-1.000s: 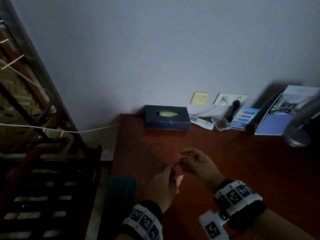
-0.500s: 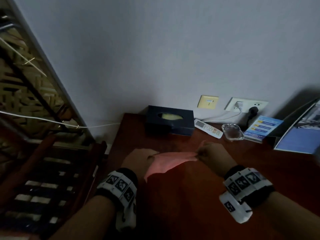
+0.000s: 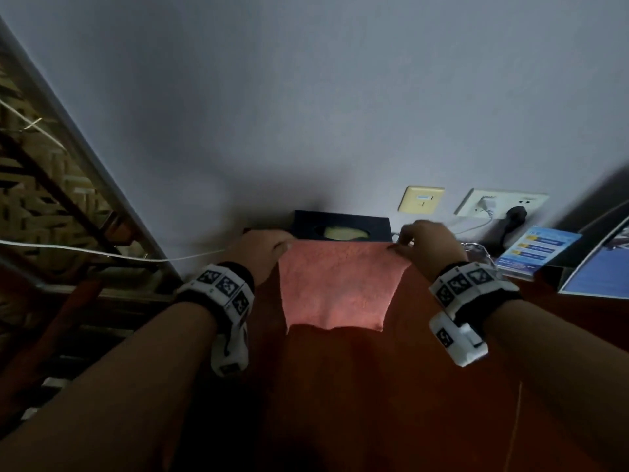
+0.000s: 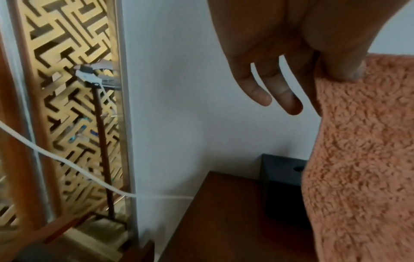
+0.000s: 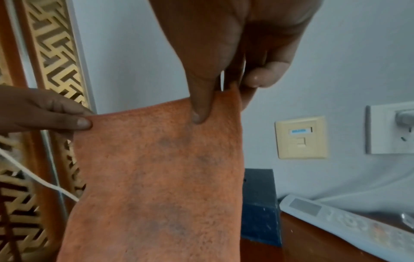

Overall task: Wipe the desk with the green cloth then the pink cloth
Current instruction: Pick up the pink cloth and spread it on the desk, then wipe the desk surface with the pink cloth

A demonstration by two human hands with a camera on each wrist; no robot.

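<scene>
Two hands, left hand (image 3: 260,248) and right hand (image 3: 427,247), each pinch a top corner of the pink cloth (image 3: 335,287), hanging spread just before the tissue box (image 3: 340,224) (green cloth unseen). Pink-cloth step starting, likely; next, lower it flat onto the desk (image 3: 391,386).

Left hand pinching the pink cloth's top corner

The left hand (image 4: 291,44) pinches the pink cloth (image 4: 363,159) under its thumb; two free fingers (image 4: 257,88) hang straight just beside the pinch. Below the fingertips stand the dark box (image 4: 280,177) and desk (image 4: 224,221); a white cable (image 4: 67,163) crosses the lattice screen (image 4: 67,88) well beyond them.
</scene>
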